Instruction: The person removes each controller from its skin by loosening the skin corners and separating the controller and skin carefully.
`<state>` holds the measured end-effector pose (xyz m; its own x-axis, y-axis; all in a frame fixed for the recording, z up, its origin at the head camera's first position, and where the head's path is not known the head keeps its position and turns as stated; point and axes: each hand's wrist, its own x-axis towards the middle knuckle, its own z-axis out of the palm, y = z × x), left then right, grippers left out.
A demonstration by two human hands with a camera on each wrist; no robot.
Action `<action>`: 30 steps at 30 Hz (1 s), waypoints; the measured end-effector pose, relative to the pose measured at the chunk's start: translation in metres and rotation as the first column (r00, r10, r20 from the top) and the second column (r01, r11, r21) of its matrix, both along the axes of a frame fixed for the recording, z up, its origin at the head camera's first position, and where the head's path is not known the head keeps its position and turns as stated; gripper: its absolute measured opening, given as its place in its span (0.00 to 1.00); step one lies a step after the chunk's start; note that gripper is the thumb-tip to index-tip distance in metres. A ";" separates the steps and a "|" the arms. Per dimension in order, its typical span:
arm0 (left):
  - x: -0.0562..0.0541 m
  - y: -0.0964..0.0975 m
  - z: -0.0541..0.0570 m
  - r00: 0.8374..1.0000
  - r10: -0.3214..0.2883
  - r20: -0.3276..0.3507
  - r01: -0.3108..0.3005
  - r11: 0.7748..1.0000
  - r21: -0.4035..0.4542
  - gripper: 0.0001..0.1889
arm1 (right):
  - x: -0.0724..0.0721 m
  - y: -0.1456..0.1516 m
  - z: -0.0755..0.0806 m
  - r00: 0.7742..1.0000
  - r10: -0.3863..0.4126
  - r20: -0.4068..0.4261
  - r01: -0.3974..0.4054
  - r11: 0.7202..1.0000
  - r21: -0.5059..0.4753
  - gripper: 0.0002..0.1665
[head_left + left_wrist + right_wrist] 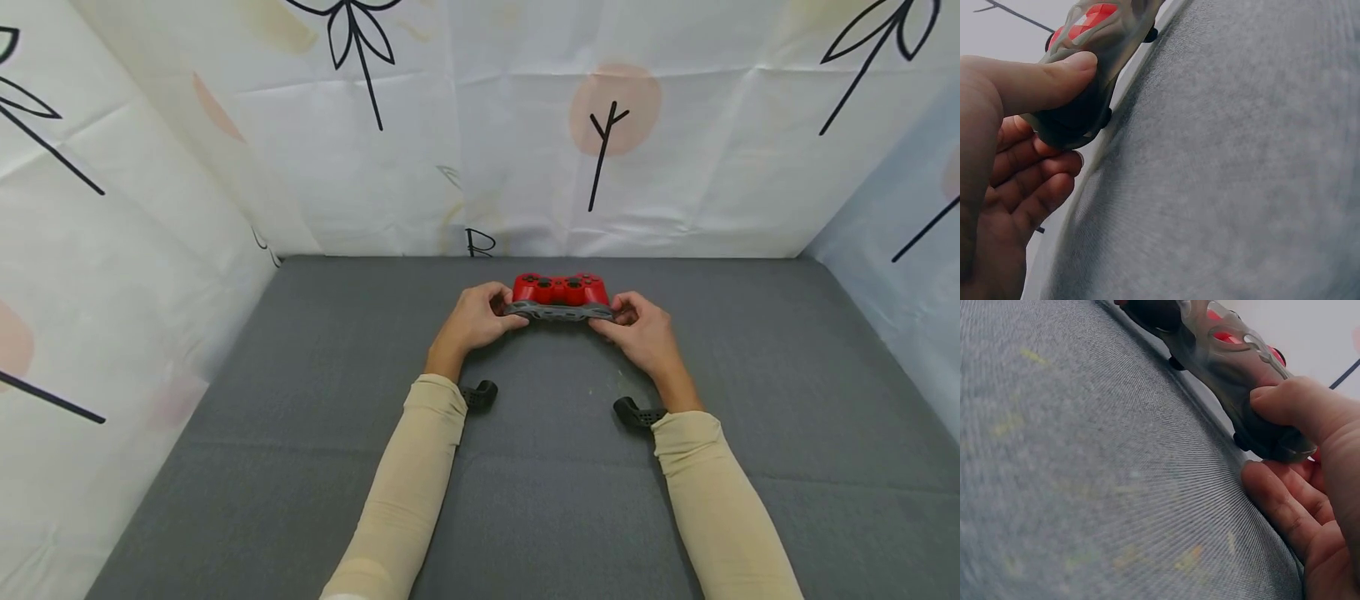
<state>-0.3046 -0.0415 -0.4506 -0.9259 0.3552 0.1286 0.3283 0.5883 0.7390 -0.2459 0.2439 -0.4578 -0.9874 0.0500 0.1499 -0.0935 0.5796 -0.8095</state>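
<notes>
A red game controller [560, 290] with dark thumbsticks sits in or just behind a grey, partly see-through plastic holder [557, 312] near the far part of the table. My left hand [477, 318] grips the holder's left end, and in the left wrist view the thumb presses its near face with fingers behind and below. At the opposite end, my right hand [641, 333] holds on the same way, thumb in front. Small dark feet show under the holder [1229, 378] in the right wrist view. Whether the feet touch the table cannot be told. Only bits of red show through it there.
Grey cloth covers the table [360, 358]. White sheets with plant drawings [510, 167] hang behind and at both sides. A dark wrist-worn device [480, 395] projects inward at the left wrist, and a similar one [637, 413] at the right.
</notes>
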 end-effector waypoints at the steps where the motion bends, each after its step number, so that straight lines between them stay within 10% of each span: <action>1: 0.000 0.000 0.000 1.000 0.001 -0.003 -0.001 1.000 -0.005 0.17 | 0.000 0.000 0.000 1.000 -0.001 -0.005 0.001 1.000 0.007 0.21; 17: 0.005 0.020 -0.001 0.999 0.032 -0.039 -0.035 0.996 -0.088 0.18 | -0.002 -0.016 0.001 0.995 0.074 0.073 -0.073 0.997 -0.019 0.15; 30: 0.000 0.017 0.000 0.999 0.031 -0.036 -0.034 0.996 -0.083 0.16 | -0.004 -0.013 -0.004 0.990 0.062 -0.126 -0.062 0.998 0.008 0.13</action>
<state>-0.3044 -0.0245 -0.4506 -0.9326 0.3360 0.1317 0.3325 0.6582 0.6755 -0.2500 0.2312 -0.4619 -0.9618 -0.0117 0.2736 -0.2306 0.5731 -0.7864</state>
